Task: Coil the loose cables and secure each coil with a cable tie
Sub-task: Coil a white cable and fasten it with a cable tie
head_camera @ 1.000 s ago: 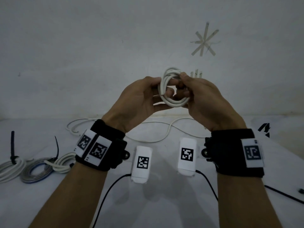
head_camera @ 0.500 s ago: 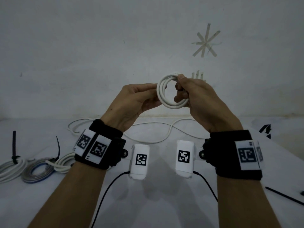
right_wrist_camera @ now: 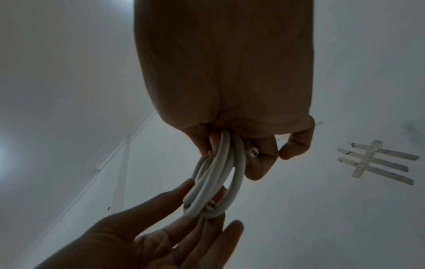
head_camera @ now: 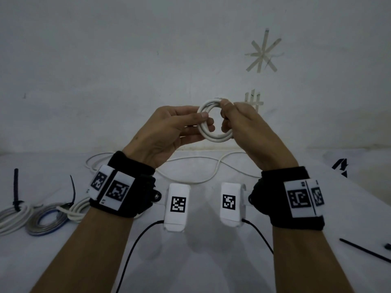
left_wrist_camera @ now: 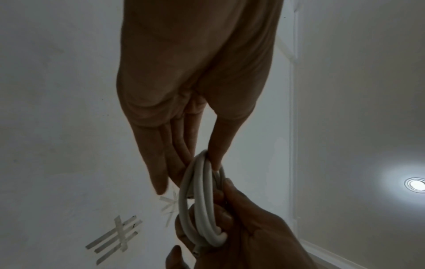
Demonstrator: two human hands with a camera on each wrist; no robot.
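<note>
You are holding the white cable ring [head_camera: 208, 121] up in the middle of the frame, your right hand [head_camera: 245, 127] gripping it and your left hand [head_camera: 167, 132] pinching it, and with no tie on yet, it could be springing open if your fingers slip.

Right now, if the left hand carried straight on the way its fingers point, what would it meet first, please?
Probably the right hand. The left hand points rightward, already pinching the near side of the white cable coil; just across the ring are the right hand's fingers, though depth is unclear.
</note>
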